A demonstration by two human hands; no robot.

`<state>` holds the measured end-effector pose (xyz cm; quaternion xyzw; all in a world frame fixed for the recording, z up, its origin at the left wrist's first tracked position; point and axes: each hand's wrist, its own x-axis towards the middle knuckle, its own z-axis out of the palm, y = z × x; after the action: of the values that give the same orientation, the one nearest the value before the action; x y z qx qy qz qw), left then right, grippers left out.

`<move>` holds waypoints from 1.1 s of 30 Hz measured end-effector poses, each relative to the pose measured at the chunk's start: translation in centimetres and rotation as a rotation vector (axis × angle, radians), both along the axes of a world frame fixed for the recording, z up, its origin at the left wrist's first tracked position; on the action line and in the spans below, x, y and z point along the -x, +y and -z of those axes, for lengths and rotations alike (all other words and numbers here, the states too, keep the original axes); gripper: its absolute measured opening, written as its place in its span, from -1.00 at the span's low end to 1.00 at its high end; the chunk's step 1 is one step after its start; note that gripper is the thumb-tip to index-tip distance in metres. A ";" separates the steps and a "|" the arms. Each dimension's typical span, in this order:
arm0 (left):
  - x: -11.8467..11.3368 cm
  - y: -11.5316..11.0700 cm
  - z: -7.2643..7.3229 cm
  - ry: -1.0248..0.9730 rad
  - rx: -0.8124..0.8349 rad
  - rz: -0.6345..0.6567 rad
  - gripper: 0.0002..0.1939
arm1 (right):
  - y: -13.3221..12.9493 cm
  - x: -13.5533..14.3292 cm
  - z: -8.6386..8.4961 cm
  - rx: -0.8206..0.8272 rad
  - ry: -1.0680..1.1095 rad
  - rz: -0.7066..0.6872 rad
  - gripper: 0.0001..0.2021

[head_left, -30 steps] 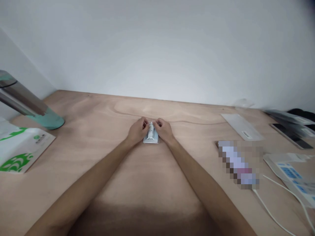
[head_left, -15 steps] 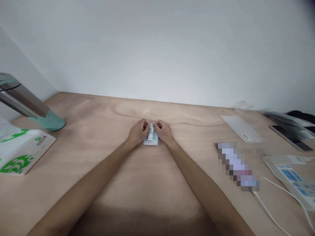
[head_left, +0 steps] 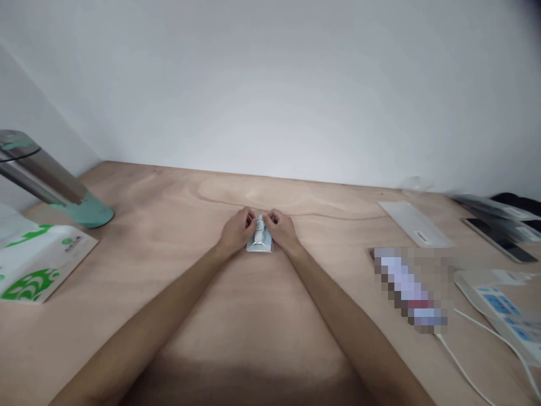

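The person's left hand (head_left: 237, 230) and right hand (head_left: 282, 228) both appear clamped on the far end of a small, shiny, pale-blue flat packet (head_left: 260, 245) mid-table, little changed from a second ago, suggesting steady handling, with a silver-and-green cylindrical bottle (head_left: 57, 183) far left.

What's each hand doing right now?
Left hand: closed, holding the small packet's upper left edge.
Right hand: closed, holding its upper right edge.
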<state>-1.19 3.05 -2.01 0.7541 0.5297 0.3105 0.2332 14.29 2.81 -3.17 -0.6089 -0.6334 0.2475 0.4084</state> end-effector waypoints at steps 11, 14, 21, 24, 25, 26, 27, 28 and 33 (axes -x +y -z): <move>0.0 -0.2 -0.3 0.007 0.016 -0.002 -0.90 | 0.0 0.0 0.1 0.003 0.011 -0.005 -0.78; 0.0 -0.1 -0.2 0.004 0.005 0.000 -0.89 | 0.0 0.0 0.0 0.004 0.010 -0.004 -0.78; 0.0 -0.1 -0.2 0.004 0.007 0.000 -0.89 | 0.1 -0.1 0.1 -0.009 0.011 -0.013 -0.78; 0.0 -0.2 -0.4 -0.005 0.015 -0.001 -0.90 | 0.1 -0.1 0.2 -0.010 0.000 -0.006 -0.78; -0.1 -0.3 -0.4 -0.003 0.014 -0.002 -0.90 | 0.2 -0.1 0.3 -0.010 -0.005 -0.003 -0.78; -0.1 -0.3 -0.4 -0.001 0.012 -0.003 -0.90 | 0.2 -0.1 0.3 -0.012 -0.009 0.000 -0.78; -0.1 -0.3 -0.4 0.001 0.009 -0.004 -0.90 | 0.2 -0.1 0.3 -0.013 -0.012 0.002 -0.78; -0.1 -0.2 -0.4 0.001 0.006 -0.005 -0.90 | 0.2 -0.1 0.3 -0.015 -0.013 0.002 -0.78; -0.1 -0.1 -0.2 0.009 0.006 -0.002 -0.90 | 0.1 -0.1 0.2 -0.004 -0.007 -0.009 -0.78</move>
<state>-1.14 2.96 -1.79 0.7541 0.5324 0.3061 0.2327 14.40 2.92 -3.36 -0.6060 -0.6380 0.2461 0.4064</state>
